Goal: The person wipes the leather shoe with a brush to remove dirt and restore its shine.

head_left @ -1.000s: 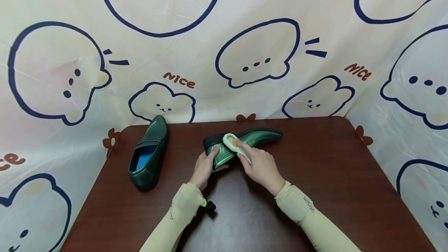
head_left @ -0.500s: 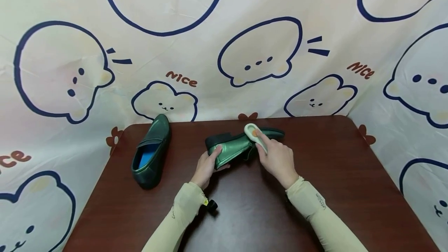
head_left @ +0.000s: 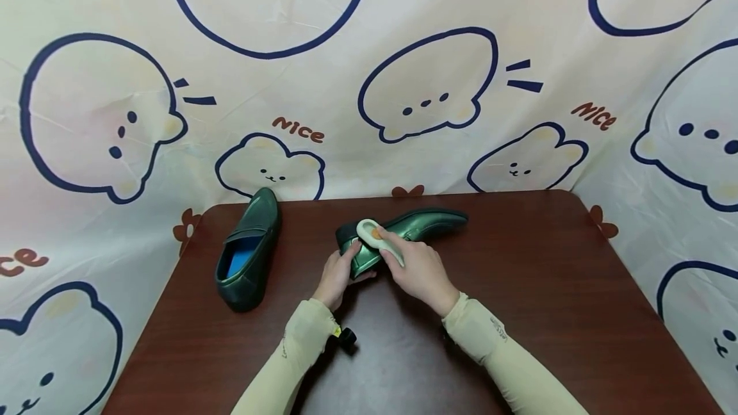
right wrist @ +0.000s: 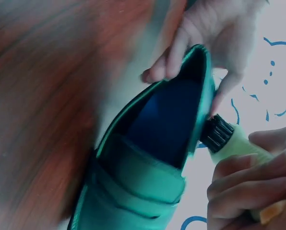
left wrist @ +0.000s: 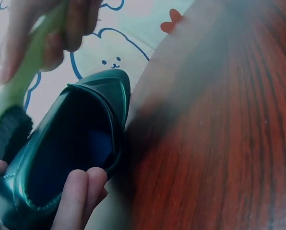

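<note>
A green loafer (head_left: 426, 223) lies tipped on its side, its toe pointing right in the head view. My left hand (head_left: 336, 276) grips it by the heel, thumb on the outer side and fingers at the opening. In my right hand (head_left: 419, 271) is a pale green shoe brush (head_left: 375, 235) with an orange spot on its back. Its dark bristles (right wrist: 218, 134) press against the side of the loafer near the heel, close by my left thumb. The loafer's blue insole (right wrist: 167, 124) shows in the right wrist view.
A second green loafer (head_left: 248, 255) with a blue insole stands at the left of the brown wooden table (head_left: 548, 312). Behind the table and along its sides hangs a pale cloth (head_left: 323, 95) with cartoon outlines. A small black device (head_left: 347, 339) sits at my left wrist.
My right hand swept the brush along the loafer's side toward the toe, then back left to the heel. The left hand keeps its grip, and the second loafer stays put.
</note>
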`<state>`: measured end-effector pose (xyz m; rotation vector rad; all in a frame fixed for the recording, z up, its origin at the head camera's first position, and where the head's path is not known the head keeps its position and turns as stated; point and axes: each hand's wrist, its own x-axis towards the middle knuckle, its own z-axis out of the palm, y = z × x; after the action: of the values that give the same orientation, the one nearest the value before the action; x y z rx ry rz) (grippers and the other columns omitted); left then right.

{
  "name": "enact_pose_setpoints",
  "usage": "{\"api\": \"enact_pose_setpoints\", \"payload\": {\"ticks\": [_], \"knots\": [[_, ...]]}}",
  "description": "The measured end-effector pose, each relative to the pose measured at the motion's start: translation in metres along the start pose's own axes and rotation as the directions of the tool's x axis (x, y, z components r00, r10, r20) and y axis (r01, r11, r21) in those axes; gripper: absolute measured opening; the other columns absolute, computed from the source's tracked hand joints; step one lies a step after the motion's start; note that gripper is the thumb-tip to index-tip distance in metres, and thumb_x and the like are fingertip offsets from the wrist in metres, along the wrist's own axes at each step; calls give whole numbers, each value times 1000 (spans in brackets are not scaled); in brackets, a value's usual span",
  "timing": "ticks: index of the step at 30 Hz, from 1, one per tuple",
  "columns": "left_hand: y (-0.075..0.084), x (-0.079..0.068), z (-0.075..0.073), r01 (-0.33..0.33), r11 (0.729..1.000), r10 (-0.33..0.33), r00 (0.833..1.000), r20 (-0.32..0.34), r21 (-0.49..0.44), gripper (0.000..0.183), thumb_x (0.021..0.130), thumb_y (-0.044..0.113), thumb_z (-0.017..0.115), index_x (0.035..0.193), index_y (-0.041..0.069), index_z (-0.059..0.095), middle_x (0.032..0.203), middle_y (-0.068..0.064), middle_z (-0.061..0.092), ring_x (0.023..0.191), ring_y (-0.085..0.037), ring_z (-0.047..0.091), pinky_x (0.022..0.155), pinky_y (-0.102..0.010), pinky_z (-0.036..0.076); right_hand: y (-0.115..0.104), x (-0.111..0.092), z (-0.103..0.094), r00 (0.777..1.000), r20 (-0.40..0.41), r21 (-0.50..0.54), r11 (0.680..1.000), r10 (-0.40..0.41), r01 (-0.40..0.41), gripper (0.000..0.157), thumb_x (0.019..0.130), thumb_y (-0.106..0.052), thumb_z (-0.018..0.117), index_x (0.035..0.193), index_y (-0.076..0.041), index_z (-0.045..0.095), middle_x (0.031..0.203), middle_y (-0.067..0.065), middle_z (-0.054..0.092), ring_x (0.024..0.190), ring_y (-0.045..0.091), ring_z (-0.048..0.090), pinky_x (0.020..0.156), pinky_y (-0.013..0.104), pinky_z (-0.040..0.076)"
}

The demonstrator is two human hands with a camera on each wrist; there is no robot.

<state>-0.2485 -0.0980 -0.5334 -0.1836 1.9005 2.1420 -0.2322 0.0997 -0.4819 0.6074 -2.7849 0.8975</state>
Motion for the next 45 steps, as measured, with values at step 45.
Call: {"api": "enact_pose_setpoints", "payload": {"ticks": [45], "knots": [[-11,4,-19,67,998,-67,991,113,7,73,103,60,52,143,0,50,121,-22,67,90,-31,76,88,-40,61,46,-18,-10,975,-100,-241,956,-196,167,50,98,-33,73,146,-34,61,68,-6,49,49,5,29,46,22,26]]}}
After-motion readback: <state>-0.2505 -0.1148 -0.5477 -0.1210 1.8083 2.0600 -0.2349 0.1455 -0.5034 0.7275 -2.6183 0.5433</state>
